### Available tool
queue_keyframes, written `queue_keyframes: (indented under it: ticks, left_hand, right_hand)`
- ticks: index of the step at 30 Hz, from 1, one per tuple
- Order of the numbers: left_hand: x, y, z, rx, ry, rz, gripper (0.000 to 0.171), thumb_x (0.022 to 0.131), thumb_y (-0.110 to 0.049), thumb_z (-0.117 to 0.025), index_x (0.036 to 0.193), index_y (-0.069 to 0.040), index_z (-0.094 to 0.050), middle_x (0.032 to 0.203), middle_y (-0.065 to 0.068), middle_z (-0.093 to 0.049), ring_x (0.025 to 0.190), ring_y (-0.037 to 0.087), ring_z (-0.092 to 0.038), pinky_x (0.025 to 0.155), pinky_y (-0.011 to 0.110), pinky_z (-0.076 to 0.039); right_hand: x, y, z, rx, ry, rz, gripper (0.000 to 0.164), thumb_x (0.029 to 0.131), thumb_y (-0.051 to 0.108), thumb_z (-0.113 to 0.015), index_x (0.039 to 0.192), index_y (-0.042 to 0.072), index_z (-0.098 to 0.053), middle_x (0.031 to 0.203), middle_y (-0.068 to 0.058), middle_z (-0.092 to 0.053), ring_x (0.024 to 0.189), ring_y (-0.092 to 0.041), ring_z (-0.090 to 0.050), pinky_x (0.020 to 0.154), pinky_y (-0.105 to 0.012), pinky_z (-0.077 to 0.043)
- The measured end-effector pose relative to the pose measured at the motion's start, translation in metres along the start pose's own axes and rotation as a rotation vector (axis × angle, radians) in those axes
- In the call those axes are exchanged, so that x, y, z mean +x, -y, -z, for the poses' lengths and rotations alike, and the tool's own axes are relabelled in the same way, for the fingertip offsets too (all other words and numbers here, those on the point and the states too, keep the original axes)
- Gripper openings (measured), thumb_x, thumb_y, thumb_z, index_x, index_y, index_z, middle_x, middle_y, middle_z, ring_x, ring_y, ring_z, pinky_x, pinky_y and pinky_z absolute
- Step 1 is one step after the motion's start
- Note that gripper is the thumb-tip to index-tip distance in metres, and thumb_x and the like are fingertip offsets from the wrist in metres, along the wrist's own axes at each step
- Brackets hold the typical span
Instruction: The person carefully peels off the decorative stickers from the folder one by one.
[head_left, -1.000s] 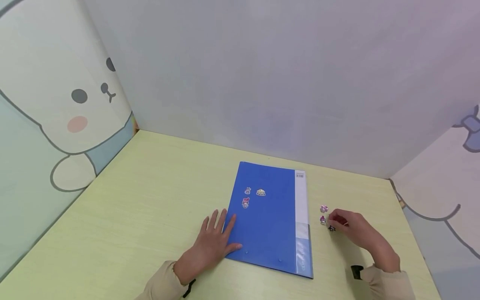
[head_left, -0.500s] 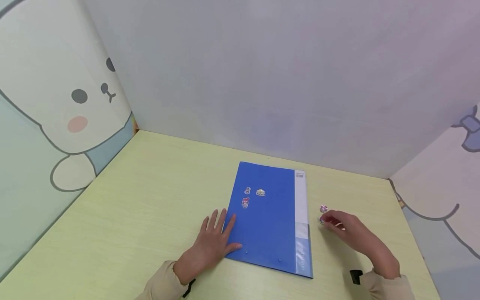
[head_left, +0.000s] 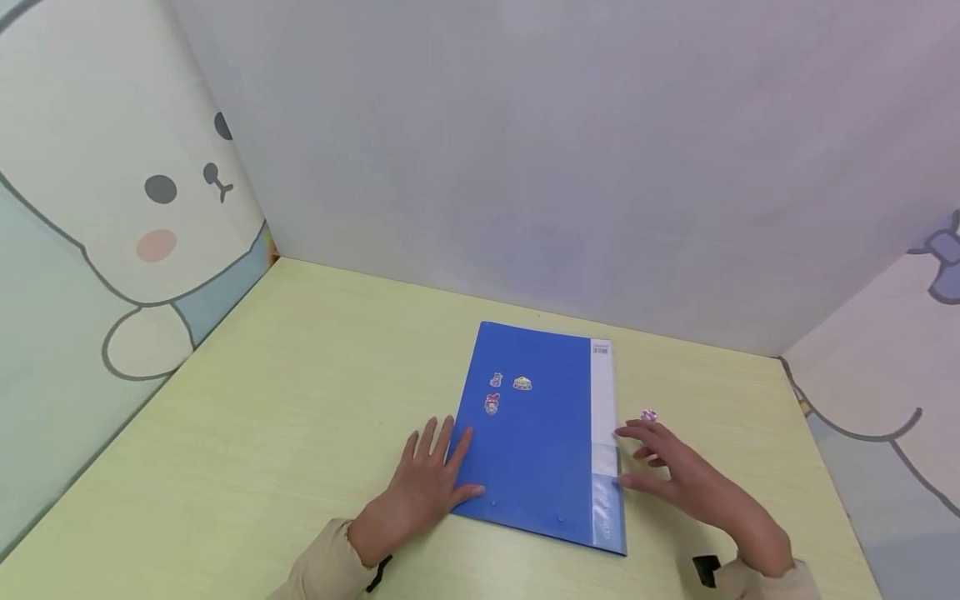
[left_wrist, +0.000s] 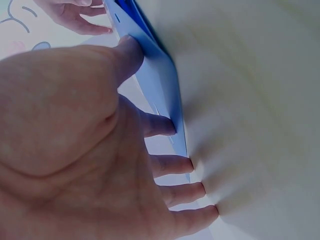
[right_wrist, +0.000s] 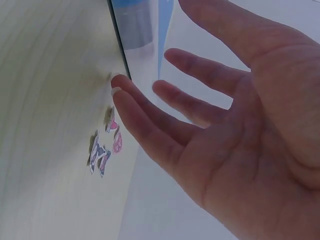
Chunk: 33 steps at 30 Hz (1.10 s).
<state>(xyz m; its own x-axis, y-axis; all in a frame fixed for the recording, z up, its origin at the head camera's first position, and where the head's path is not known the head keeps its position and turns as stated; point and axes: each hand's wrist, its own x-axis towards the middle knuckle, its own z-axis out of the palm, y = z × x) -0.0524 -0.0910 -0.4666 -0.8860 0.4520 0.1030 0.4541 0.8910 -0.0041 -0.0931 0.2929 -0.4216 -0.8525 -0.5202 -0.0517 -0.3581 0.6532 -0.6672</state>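
A blue folder (head_left: 536, 467) with a white spine strip lies on the table; a yellow-topped sticker (head_left: 522, 383), a red-topped sticker (head_left: 492, 404) and a small pale sticker (head_left: 496, 380) are on its cover. My left hand (head_left: 422, 485) rests with spread fingers over the folder's left edge, its thumb and index finger on the cover. At the spine, my right hand (head_left: 686, 477) holds its fingers apart with nothing seen between them. Whether its fingertips touch the folder is unclear. Several loose stickers (right_wrist: 102, 152) lie by this hand; in the head view it hides most of them.
Beneath everything is a pale yellow-green table (head_left: 322, 367). A grey-white wall (head_left: 525, 167) rises behind it, with cartoon-printed panels at the left (head_left: 90, 208) and right (head_left: 892, 375). One pink loose sticker (head_left: 649, 414) shows above the right hand.
My right hand has shifted left from the loose stickers to the folder's spine, and its pinched fingers have spread. The left hand and the folder stay in place.
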Motion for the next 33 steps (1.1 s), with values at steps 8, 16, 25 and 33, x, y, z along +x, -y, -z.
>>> queue_keyframes:
  ticks: [8,16,25,33]
  left_hand:
    - [0.001,0.004,-0.019,0.022,-0.059,-0.005,0.077,0.093,-0.064,-0.061,0.148,-0.009,-0.055,0.147,0.021,-0.051,0.133,0.044,-0.051,0.102,0.057,-0.048]
    - [0.002,0.004,-0.021,0.016,-0.067,-0.002,0.078,0.093,-0.064,-0.061,0.148,-0.009,-0.054,0.147,0.022,-0.051,0.133,0.044,-0.05,0.101,0.058,-0.047]
    - [0.003,0.004,-0.019,-0.012,-0.019,0.008,0.078,0.094,-0.064,-0.059,0.149,-0.009,-0.053,0.149,0.022,-0.049,0.135,0.045,-0.048,0.103,0.058,-0.046]
    - [0.003,0.0,0.002,-0.044,0.05,0.016,0.075,0.097,-0.061,-0.059,0.149,-0.007,-0.052,0.149,0.022,-0.048,0.136,0.043,-0.048,0.105,0.057,-0.045]
  right_hand:
    - [-0.001,0.007,-0.008,-0.05,0.041,0.007,0.069,0.093,0.039,-0.076,0.151,0.01,-0.051,0.16,-0.019,-0.036,0.134,-0.043,-0.049,0.102,-0.059,-0.046]
    - [-0.003,0.009,-0.016,-0.022,0.08,-0.019,0.079,0.092,0.044,-0.075,0.155,0.009,-0.045,0.164,-0.024,-0.027,0.145,-0.058,-0.024,0.103,-0.076,-0.034]
    - [-0.006,0.012,-0.026,-0.061,0.042,0.048,0.078,0.093,0.04,-0.075,0.157,0.009,-0.042,0.164,-0.026,-0.026,0.143,-0.058,-0.027,0.1,-0.076,-0.037]
    - [-0.007,0.012,-0.029,-0.095,0.031,0.076,0.076,0.093,0.038,-0.075,0.156,0.009,-0.044,0.162,-0.028,-0.027,0.142,-0.058,-0.028,0.099,-0.076,-0.038]
